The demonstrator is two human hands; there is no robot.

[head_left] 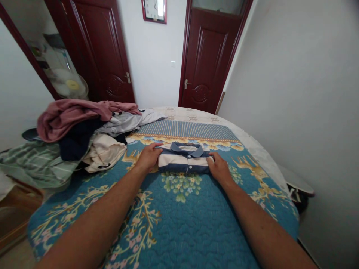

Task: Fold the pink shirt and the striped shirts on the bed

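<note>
A folded polo shirt (183, 161) with cream and navy stripes lies on the teal patterned cloth (190, 216). Its blue collar faces up at the far side, and white buttons run down its middle. My left hand (150, 155) grips the shirt's left edge near the upper corner, fingers closed on the fabric. At the opposite edge, my right hand (218, 166) pinches the fabric between thumb and fingers. Both forearms reach in from the bottom of the view.
On the left is a heap of clothes: a pink garment (70, 117), a green plaid one (39, 164), a cream one (105, 151) and a grey one (120, 123). A wooden chair (19, 213) stands below it. A stool (298, 183) sits right of the table, beside the wall.
</note>
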